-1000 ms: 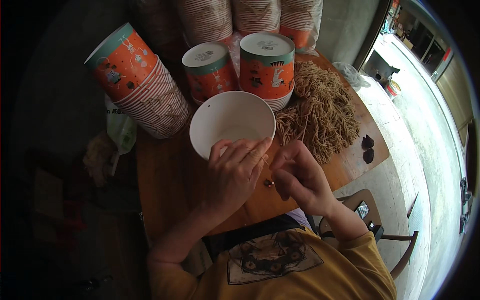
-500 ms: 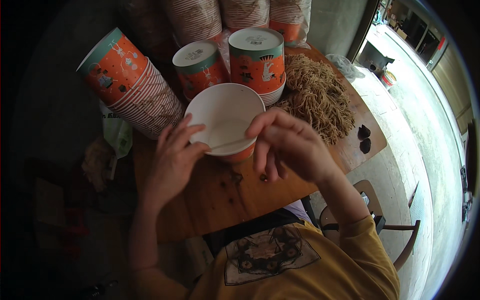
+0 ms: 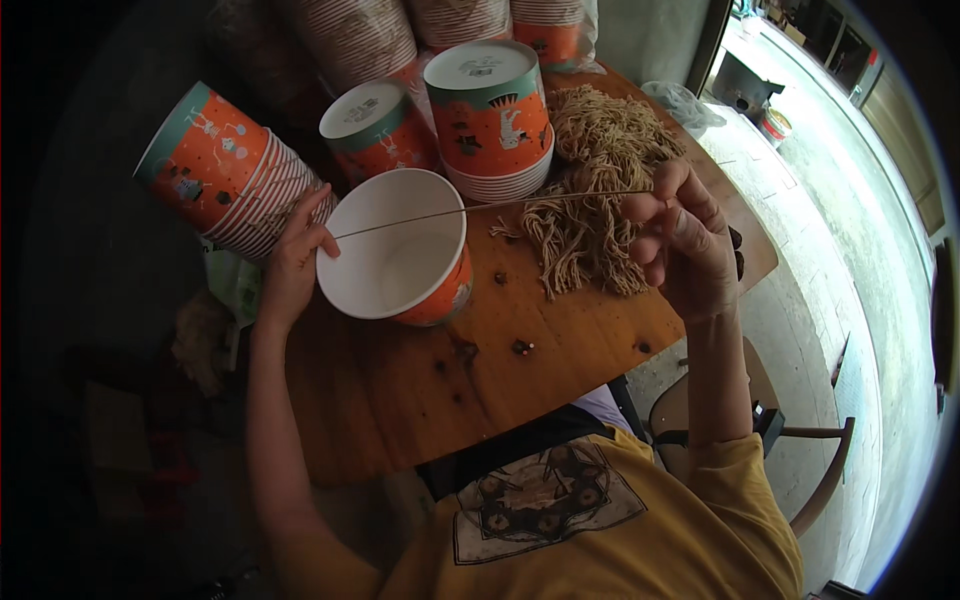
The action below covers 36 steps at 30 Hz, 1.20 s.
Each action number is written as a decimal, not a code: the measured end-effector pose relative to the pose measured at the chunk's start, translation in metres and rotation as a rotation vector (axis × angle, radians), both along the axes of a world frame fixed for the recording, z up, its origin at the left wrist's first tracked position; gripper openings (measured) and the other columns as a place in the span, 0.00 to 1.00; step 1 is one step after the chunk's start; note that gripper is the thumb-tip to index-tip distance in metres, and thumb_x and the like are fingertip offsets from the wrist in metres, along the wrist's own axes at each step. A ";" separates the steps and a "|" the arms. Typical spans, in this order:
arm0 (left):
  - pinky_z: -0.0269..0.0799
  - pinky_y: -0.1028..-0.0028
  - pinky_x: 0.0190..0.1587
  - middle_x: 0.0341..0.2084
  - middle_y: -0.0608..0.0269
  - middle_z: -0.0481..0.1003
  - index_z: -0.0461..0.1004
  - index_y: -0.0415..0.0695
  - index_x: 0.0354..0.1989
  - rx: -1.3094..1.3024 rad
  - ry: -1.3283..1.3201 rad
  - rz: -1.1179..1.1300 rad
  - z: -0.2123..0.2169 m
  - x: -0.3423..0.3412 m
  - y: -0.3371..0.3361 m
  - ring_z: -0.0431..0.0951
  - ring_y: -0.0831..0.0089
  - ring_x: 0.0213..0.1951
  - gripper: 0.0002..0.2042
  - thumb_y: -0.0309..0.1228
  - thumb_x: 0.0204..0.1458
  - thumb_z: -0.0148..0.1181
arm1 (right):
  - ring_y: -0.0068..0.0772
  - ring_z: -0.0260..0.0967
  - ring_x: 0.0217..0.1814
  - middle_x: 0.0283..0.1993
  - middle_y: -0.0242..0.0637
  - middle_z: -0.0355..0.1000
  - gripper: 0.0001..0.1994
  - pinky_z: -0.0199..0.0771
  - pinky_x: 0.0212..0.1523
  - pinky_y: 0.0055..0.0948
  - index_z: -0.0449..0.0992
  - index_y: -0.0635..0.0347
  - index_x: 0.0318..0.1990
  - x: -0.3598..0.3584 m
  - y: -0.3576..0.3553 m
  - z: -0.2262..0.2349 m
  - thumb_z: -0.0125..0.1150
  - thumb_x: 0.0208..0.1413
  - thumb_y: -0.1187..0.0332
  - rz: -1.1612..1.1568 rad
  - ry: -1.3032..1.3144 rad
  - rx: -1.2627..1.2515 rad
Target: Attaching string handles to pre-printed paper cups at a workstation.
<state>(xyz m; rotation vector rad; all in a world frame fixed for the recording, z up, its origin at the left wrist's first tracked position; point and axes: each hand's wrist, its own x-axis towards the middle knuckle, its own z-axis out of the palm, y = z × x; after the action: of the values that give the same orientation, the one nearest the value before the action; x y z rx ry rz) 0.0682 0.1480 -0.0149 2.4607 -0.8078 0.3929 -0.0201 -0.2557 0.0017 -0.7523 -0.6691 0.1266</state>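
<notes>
A white-lined orange paper bucket tilts on the wooden table with its mouth toward me. My left hand grips its left rim, thumb at the edge and fingers behind. A thin tan string runs taut from the thumb across the mouth to the right. My right hand pinches the string's other end between thumb and fingers, held above the right side of the table. Close by that hand lies a tangled heap of tan strings.
Behind the bucket stand upturned orange buckets and a shorter one. A leaning stack of buckets is at left, bagged stacks at the back. The table ends near my body; a wooden chair stands at right.
My right hand has moved right, away from the bucket, drawing the string out straight. My left hand and the bucket have shifted left, with the bucket tilting more to the left.
</notes>
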 end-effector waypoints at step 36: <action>0.68 0.64 0.34 0.31 0.55 0.68 0.65 0.40 0.32 0.151 -0.101 0.194 0.033 -0.101 -0.152 0.71 0.58 0.32 0.11 0.28 0.48 0.63 | 0.32 0.65 0.44 0.44 0.37 0.65 0.06 0.67 0.47 0.30 0.66 0.60 0.31 0.010 0.056 -0.040 0.58 0.54 0.72 -0.675 -0.514 -0.679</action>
<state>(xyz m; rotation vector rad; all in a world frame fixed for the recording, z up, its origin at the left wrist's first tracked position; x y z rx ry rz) -0.0329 -0.0036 0.0178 2.6888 -0.6624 0.5488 -0.0098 -0.1993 -0.0382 -1.6610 -0.8268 -0.5000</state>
